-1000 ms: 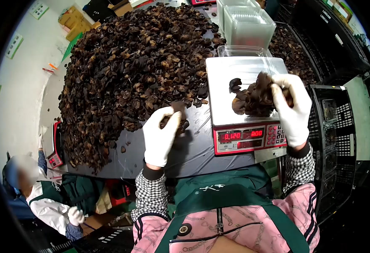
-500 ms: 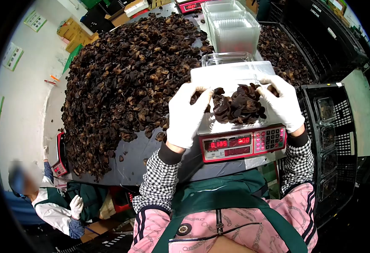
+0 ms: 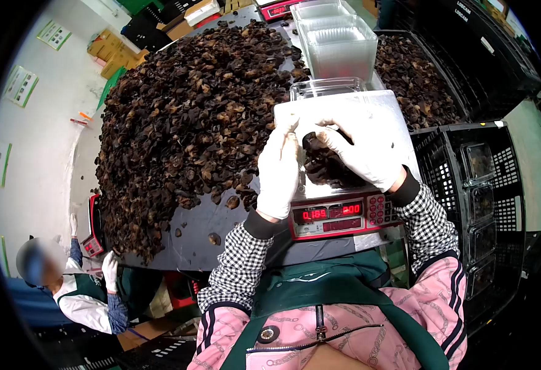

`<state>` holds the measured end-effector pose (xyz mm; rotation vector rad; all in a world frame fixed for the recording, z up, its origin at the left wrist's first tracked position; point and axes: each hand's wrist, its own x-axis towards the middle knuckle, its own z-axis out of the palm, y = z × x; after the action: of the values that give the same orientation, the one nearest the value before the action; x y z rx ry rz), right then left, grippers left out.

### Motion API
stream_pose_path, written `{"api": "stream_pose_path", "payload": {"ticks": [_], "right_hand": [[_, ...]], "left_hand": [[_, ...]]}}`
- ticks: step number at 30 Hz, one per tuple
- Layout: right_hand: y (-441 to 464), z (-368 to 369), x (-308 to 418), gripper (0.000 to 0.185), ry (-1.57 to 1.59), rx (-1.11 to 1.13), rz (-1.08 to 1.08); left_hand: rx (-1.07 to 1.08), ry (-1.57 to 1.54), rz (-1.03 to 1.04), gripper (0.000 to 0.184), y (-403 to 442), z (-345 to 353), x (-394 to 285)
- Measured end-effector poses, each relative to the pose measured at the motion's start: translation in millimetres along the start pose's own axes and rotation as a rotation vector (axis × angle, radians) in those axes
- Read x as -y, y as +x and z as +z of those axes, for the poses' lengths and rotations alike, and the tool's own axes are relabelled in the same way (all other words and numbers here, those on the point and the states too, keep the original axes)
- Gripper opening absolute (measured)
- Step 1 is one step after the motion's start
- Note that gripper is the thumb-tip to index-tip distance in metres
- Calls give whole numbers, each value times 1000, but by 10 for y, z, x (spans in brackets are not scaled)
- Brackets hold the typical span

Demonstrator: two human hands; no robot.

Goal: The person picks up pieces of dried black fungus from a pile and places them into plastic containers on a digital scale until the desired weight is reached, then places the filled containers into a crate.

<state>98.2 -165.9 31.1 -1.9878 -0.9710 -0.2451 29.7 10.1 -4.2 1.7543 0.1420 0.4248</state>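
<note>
Could nudge dark mushrooms [image 3: 329, 168], heaped between left hand [image 3: 278, 169] and right hand [image 3: 364, 148] on the scale [image 3: 401, 126], over its edge by pressing in unevenly; could also skew the reading by resting weight there. Might drop bits onto the worktop [image 3: 190, 237], left of both hands, if scooping carelessly. Holding the left edge-on beside the pile, fingers straight, pointing away; arching the right over the pile, thumb against a piece. Cannot tell, with palms hidden, whether gripping or merely touching.
</note>
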Motion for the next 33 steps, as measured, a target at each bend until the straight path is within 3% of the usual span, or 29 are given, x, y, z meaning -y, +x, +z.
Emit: {"api": "stream_pose_path", "payload": {"ticks": [3, 4, 7, 11, 12, 17, 19, 21, 22, 26, 29, 31, 33], "right_hand": [[2, 18, -10, 25, 267, 35, 233], [-15, 20, -41, 26, 346, 19, 315], [-144, -25, -220, 29, 333, -25, 261], [-330, -215, -387, 33, 22, 73, 112], [-383, -202, -419, 37, 53, 83, 182], [-472, -129, -569, 33, 32, -52, 137], [-414, -118, -560, 29, 54, -113, 138], [-304, -93, -476, 27, 124, -149, 159], [-198, -104, -290, 23, 359, -129, 252], [-79, -98, -206, 22, 182, 66, 234], [-117, 11, -455, 21, -110, -20, -84], [-155, 6, -524, 30, 36, 44, 16], [-140, 5, -555, 35, 296, 11, 143]], "left_hand": [[87, 140, 134, 40, 26, -20, 94], [114, 64, 68, 42, 46, -3, 130], [156, 192, 197, 42, 45, -18, 117], [161, 191, 200, 39, 0, -22, 35], [139, 204, 246, 37, -6, -22, 8], [11, 168, 284, 26, -110, -139, -24], [72, 150, 161, 26, -221, -192, -94], [136, 267, 306, 26, -317, -193, -36], [137, 339, 302, 26, -361, -168, 21], [90, 470, 465, 29, -373, -136, 156], [45, 531, 476, 28, -330, -175, 24], [27, 441, 382, 27, -305, -200, 59], [4, 416, 444, 28, -254, -236, 49]]}}
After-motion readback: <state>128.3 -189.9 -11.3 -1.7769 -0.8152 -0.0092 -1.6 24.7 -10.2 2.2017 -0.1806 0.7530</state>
